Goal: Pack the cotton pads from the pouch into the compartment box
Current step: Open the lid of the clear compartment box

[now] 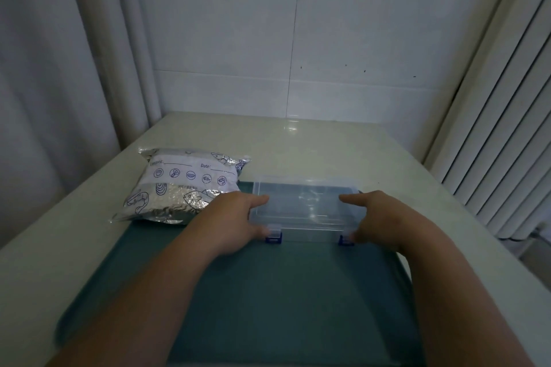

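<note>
plainly, the clear compartment box (310,231) sits closed on the green mat (268,292) on the bench (328,146), with the foil pouch (185,185) just beside it on the left. the left grip (238,217) and right grip (375,217) are spread, straight fingertips (261,199) touching the lid (301,197) near each blue latch (273,238). the box looks light, stiff and slick, so lift at the latches. the pouch looks soft and crinkly, best taken by an edge.
</note>
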Available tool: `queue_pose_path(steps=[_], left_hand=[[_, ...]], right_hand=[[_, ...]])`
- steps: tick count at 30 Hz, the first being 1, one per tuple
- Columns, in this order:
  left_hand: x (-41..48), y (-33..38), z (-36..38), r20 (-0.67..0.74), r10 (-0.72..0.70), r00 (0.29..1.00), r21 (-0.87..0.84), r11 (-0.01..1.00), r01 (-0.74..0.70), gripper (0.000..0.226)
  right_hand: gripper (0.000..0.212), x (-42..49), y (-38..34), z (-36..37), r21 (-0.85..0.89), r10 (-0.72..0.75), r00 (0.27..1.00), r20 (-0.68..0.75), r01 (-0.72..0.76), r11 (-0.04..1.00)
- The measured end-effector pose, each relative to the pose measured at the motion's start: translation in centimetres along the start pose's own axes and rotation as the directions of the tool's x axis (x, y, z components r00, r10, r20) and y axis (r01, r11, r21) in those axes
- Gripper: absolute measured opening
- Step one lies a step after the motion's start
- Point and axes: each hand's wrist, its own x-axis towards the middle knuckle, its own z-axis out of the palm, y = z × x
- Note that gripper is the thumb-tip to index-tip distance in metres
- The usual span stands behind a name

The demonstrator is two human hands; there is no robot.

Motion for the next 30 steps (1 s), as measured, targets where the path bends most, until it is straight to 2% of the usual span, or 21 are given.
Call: queue_pose_path(steps=[4,6,9,14,21,26,30], left_hand=[[0.0,-0.6,-0.4,0.027,0.031,0.999,0.029,0.999,-0.032,0.065],[0.0,-0.8,-0.8,-0.017,0.026,1.000,0.011,1.000,-0.025,0.061],[0.1,-1.1,-1.4,-0.112,0.000,0.994,-0.103,0.995,-0.012,0.050],[0.2,-1.0,-1.7,-0.171,0.011,0.985,-0.180,0.983,-0.042,0.040],[0.0,-0.7,-1.7,-0.168,0.035,0.985,-0.152,0.987,-0.061,0.039],[-0.1,-0.6,-1.6,-0.221,0.077,0.972,-0.150,0.982,-0.112,0.035],[0.0,-0.6,-1.5,-0.302,0.124,0.945,-0.172,0.968,-0.182,0.030]], right_hand=[[0.079,-0.4,-0.1,-0.4,0.025,0.019,1.000,-0.004,-0.019,1.000],[0.076,-0.7,-0.2,-0.6,0.064,0.038,0.999,-0.023,-0.037,0.997],[0.064,-1.0,0.0,-1.1,0.155,0.025,0.996,-0.082,-0.012,0.988],[0.040,-0.8,0.4,-1.1,0.356,0.014,0.982,-0.187,0.054,0.933],[0.027,0.2,0.3,-0.1,0.347,0.072,0.957,-0.281,0.031,0.937],[0.035,0.7,0.5,0.1,0.336,0.107,0.943,-0.314,0.006,0.942],[0.041,0.9,0.7,0.1,0.398,0.143,0.910,-0.390,0.027,0.917]])
